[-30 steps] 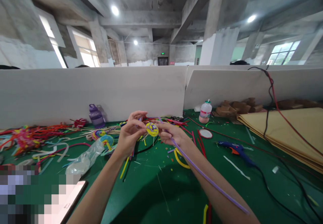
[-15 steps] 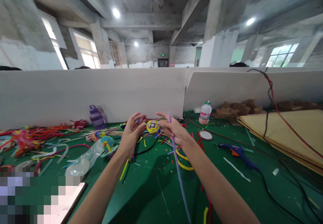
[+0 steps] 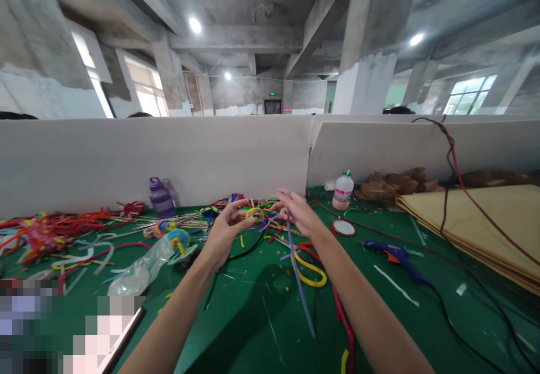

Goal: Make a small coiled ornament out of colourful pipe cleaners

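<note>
My left hand (image 3: 225,230) pinches a small round coil (image 3: 254,214) of yellow and purple pipe cleaner between thumb and fingers. To its right, my right hand (image 3: 298,213) is closed on a long purple pipe cleaner (image 3: 297,281), which passes between the fingers and hangs down toward me over the table. A small gap separates the right fingertips from the coil, and whether a strand joins them I cannot tell. Below the right hand lie a bent yellow pipe cleaner (image 3: 314,279) and red ones (image 3: 346,329).
Left of my hands are a crumpled clear plastic bag (image 3: 137,273), coiled pipe-cleaner pieces (image 3: 179,239), a purple bottle (image 3: 161,198) and a heap of red strands (image 3: 93,219). On the right lie a blue glue gun (image 3: 394,253), a pink-filled bottle (image 3: 343,191), a round white disc (image 3: 343,227) and brown sheets (image 3: 476,222).
My right hand has drawn back to the right, away from the coil. The coil has turned more edge-on in my left hand. The purple pipe cleaner's lower end sits farther from me.
</note>
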Demonstrator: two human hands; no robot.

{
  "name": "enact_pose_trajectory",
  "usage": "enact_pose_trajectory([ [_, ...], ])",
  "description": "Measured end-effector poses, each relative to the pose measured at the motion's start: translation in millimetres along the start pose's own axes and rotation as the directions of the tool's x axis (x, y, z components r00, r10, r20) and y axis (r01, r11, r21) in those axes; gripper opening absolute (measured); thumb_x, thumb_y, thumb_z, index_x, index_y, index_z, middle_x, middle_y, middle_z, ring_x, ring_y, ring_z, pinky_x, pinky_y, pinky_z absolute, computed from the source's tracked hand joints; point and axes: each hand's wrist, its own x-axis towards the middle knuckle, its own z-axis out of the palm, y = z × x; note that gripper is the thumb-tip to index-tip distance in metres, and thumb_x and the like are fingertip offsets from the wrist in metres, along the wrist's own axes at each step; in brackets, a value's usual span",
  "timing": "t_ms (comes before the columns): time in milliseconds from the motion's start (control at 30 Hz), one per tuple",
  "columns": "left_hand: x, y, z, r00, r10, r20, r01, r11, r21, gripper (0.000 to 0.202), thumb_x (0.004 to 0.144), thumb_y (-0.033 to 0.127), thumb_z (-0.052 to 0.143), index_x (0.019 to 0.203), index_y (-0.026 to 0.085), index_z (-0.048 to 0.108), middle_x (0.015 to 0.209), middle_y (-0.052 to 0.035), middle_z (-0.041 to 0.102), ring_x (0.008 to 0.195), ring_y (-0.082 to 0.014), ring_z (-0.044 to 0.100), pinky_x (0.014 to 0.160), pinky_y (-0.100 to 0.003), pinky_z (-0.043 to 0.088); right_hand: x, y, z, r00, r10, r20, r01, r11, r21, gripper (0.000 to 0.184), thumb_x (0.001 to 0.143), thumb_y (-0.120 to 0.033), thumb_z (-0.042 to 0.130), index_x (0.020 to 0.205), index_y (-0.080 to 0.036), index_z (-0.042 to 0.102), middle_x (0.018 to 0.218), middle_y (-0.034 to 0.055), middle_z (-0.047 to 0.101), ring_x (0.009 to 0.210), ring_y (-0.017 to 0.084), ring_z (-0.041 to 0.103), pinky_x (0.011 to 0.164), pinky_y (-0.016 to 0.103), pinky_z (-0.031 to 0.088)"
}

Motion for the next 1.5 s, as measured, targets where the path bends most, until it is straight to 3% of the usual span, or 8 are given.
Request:
enact_pose_trajectory([
  [133, -1, 3, 0.9, 0.999, 0.011, 0.039, -0.014, 0.997, 0.075, 0.043, 0.069, 0.025, 0.068, 0.110, 0.020, 0.055, 0.076, 0.0018, 0.060, 0.073, -0.0110, 0.057, 0.071, -0.023, 0.042, 2, -7, -20, 0.983, 0.067, 0.170, -0.079, 0.995, 0.068, 0.030, 0.074, -0.016, 0.056, 0.103, -0.011, 0.056, 0.085, 0.0109, 0.067, 0.063, 0.010, 0.056, 0.058, 0.022, 0.043],
  [233, -3, 7, 2.6, 0.997, -0.002, 0.080, -0.008, 0.992, 0.125, 0.041, 0.070, 0.026, 0.067, 0.108, 0.020, 0.056, 0.073, 0.0023, 0.060, 0.071, -0.0111, 0.057, 0.069, -0.023, 0.042, -2, -17, -27, 0.980, -0.046, 0.193, 0.044, 0.999, 0.011, 0.026, 0.078, -0.022, 0.055, 0.100, -0.012, 0.061, 0.088, 0.0099, 0.066, 0.069, 0.011, 0.057, 0.068, 0.027, 0.045],
  [333, -5, 10, 4.2, 0.992, -0.014, 0.128, -0.009, 0.985, 0.175, 0.042, 0.067, 0.025, 0.069, 0.107, 0.020, 0.056, 0.074, 0.0021, 0.061, 0.070, -0.0114, 0.057, 0.068, -0.023, 0.042, -11, -31, -28, 0.973, -0.180, 0.142, 0.207, 0.956, -0.208, 0.032, 0.079, -0.030, 0.056, 0.106, -0.015, 0.062, 0.080, 0.0059, 0.067, 0.057, 0.009, 0.052, 0.060, 0.026, 0.043],
  [433, -5, 11, 5.3, 0.988, -0.021, 0.151, -0.012, 0.976, 0.216, 0.041, 0.066, 0.026, 0.069, 0.105, 0.020, 0.057, 0.076, 0.0010, 0.062, 0.071, -0.0124, 0.058, 0.069, -0.025, 0.042, -23, -44, -21, 0.948, -0.290, 0.129, 0.316, 0.822, -0.473, 0.027, 0.077, -0.033, 0.058, 0.097, -0.018, 0.068, 0.076, 0.0040, 0.068, 0.063, 0.012, 0.056, 0.062, 0.026, 0.042],
  [533, -5, 12, 6.0, 0.988, -0.026, 0.154, -0.016, 0.964, 0.264, 0.037, 0.066, 0.027, 0.069, 0.100, 0.020, 0.060, 0.074, 0.0013, 0.061, 0.070, -0.0129, 0.058, 0.069, -0.026, 0.043, -32, -51, -12, 0.916, -0.332, 0.228, 0.394, 0.630, -0.669, 0.020, 0.078, -0.032, 0.058, 0.086, -0.020, 0.071, 0.084, 0.0044, 0.070, 0.076, 0.016, 0.060, 0.069, 0.027, 0.042],
  [667, -5, 11, 6.0, 0.982, -0.017, 0.189, -0.039, 0.957, 0.288, 0.034, 0.066, 0.027, 0.069, 0.098, 0.020, 0.060, 0.074, 0.0017, 0.059, 0.069, -0.0123, 0.056, 0.068, -0.026, 0.044, -38, -51, -2, 0.873, -0.350, 0.338, 0.466, 0.402, -0.788, 0.020, 0.081, -0.029, 0.053, 0.078, -0.021, 0.071, 0.081, 0.0040, 0.069, 0.075, 0.015, 0.059, 0.068, 0.026, 0.041],
  [767, -5, 9, 5.0, 0.978, -0.014, 0.210, -0.054, 0.948, 0.313, 0.035, 0.066, 0.027, 0.069, 0.099, 0.020, 0.060, 0.075, 0.0013, 0.059, 0.071, -0.0123, 0.055, 0.069, -0.026, 0.043, -40, -48, 2, 0.864, -0.347, 0.364, 0.475, 0.329, -0.816, 0.016, 0.079, -0.028, 0.056, 0.075, -0.020, 0.070, 0.079, 0.0033, 0.067, 0.072, 0.014, 0.058, 0.065, 0.025, 0.039],
  [1500, -4, 3, 3.0, 0.981, 0.010, 0.193, -0.067, 0.955, 0.288, 0.025, 0.064, 0.027, 0.071, 0.086, 0.019, 0.063, 0.079, -0.0015, 0.063, 0.075, -0.0145, 0.058, 0.072, -0.027, 0.044, -39, -51, 4, 0.809, -0.455, 0.374, 0.545, 0.340, -0.766, 0.008, 0.077, -0.018, 0.057, 0.074, -0.017, 0.064, 0.077, 0.0026, 0.061, 0.071, 0.013, 0.053, 0.067, 0.025, 0.038],
])
